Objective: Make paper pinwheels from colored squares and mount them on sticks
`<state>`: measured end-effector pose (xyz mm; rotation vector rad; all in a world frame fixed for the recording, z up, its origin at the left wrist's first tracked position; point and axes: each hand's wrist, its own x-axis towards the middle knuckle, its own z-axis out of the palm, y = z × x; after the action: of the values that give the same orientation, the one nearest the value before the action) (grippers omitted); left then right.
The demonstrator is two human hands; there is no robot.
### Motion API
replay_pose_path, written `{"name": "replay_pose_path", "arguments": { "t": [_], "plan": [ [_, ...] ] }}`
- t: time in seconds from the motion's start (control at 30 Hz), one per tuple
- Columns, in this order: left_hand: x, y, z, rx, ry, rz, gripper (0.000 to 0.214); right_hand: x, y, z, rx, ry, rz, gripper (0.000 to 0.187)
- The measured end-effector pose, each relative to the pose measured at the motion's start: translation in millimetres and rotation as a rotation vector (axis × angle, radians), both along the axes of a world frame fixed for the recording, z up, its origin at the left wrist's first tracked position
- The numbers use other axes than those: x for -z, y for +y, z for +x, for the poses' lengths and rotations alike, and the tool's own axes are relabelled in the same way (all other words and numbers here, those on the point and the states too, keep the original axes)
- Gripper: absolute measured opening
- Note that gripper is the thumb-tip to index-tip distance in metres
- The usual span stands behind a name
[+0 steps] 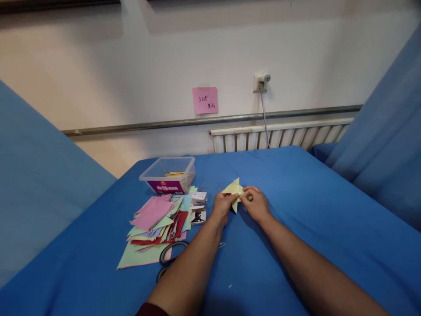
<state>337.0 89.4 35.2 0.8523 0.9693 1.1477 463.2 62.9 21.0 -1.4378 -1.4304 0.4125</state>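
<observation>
A pale yellow folded paper (233, 188) with pointed corners lies on the blue-covered table (296, 210). My left hand (222, 206) pinches its left side with closed fingers. My right hand (256, 202) presses and pinches its right side, fingers curled together. Both forearms reach in from the bottom edge. Part of the paper is hidden under my fingers.
A heap of coloured paper sheets (156, 226) lies left of my hands, black scissors (171, 256) at its near edge. A clear plastic box (168, 175) stands behind it, beside a small white box (198, 197) and a metal clip (198, 216). Blue fabric rises on both sides; a pink note (205, 100) hangs on the wall.
</observation>
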Motion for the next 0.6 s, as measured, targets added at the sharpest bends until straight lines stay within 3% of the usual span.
{"name": "replay_pose_path", "arguments": {
  "t": [0.6],
  "plan": [
    [0.4,1.5,-1.1,-0.006,0.046,0.015,0.032,1.8,2.8,1.4,-0.034,0.051,-0.005,0.021]
  ]
}}
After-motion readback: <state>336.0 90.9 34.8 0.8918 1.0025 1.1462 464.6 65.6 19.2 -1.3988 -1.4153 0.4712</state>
